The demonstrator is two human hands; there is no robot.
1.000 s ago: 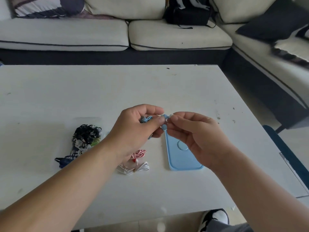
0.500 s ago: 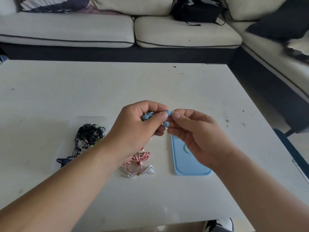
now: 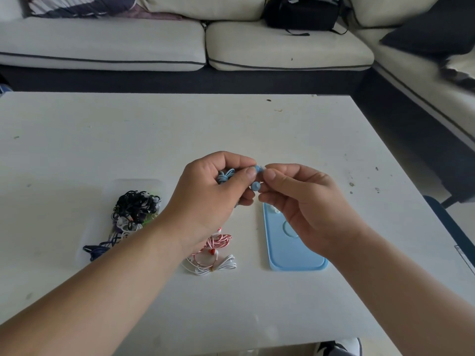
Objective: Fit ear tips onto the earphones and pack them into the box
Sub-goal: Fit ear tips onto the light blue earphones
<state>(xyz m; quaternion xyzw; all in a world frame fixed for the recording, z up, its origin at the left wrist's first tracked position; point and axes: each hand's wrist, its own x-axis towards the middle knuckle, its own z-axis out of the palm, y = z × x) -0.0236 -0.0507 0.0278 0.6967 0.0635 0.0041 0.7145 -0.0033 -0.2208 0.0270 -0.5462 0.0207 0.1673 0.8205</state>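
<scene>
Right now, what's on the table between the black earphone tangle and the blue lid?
Head view: coiled red-and-white earphones and white earphones, partly hidden by the left hand.

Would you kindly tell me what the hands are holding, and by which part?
Left hand grips the blue earphones by the coiled cable; right hand pinches the end of one earbud.
</scene>
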